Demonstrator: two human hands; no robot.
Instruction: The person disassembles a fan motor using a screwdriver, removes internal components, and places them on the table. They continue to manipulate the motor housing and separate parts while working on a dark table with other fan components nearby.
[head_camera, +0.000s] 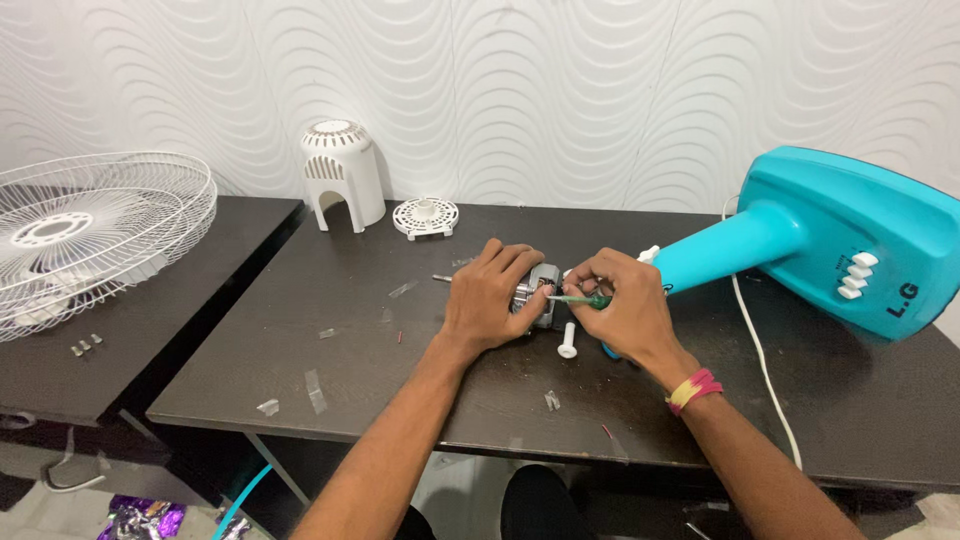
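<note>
Steadying the fan motor (540, 292) under our curled left hand (490, 296), we are pinching a green screwdriver (580, 299) in our right hand (625, 308).

Fan base (840, 235) blocks right; left tabletop (330, 290) open.

Dark lettering on the teal fan base (850, 235) – far right – nothing else
</note>
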